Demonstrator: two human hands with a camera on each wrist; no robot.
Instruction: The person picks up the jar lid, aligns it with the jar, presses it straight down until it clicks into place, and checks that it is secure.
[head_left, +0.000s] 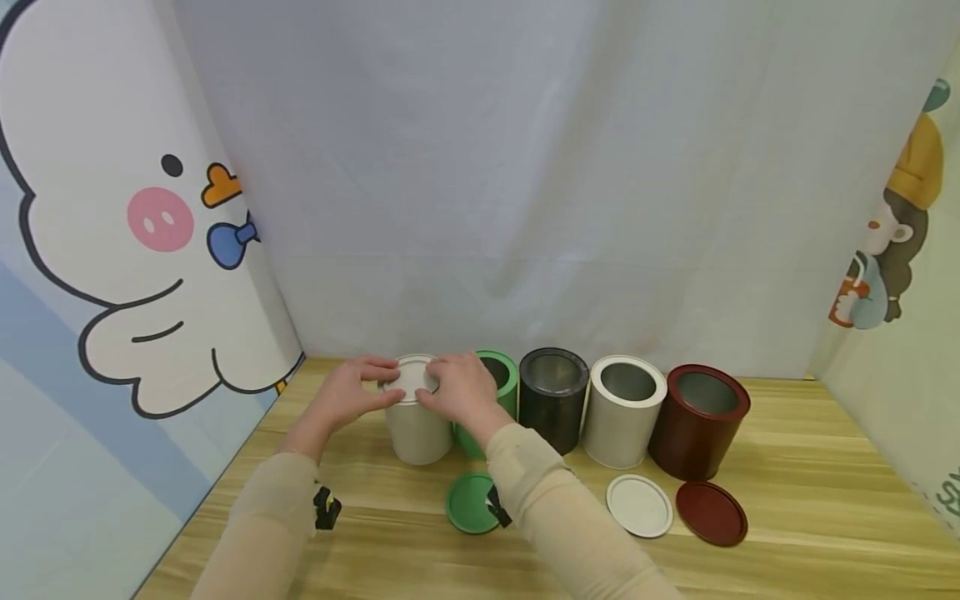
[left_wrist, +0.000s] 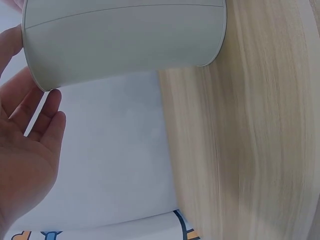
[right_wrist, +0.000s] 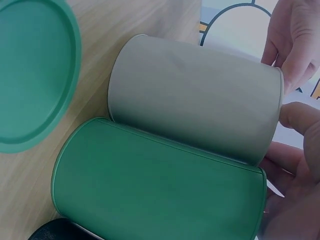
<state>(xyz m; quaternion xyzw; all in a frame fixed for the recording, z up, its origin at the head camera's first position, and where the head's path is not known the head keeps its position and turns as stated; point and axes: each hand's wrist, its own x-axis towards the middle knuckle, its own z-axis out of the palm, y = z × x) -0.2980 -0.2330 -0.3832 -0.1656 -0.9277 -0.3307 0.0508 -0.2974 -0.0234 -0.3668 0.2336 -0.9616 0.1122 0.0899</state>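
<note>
1. Light grey can, one of five cans in all, stands upright at the left end of a row across the far part of the table.
2. One light grey lid lies over its top; whether it is pressed fully home, I cannot tell.
3. Two hands meet at this lid. The left hand holds the left part of its edge, thumb on the near side and fingers bent over the far side.
4. The right hand grips the right part of the edge in the same way, thumb near and fingers far. On both hands, thumb and fingers are clamped on the lid's edge; how hard, I cannot tell.
5. Four more cans follow to the right, one of each colour: green can, just beside the grey one, then black can, white can and dark red can. All four are upright and show their hollow insides.
6. Three lids lie flat on the near side of the row: green lid at the left, partly behind the right wrist, then white lid and, just beside it, dark red lid at the right.
7. One pale curtain hangs at the far side.
</note>
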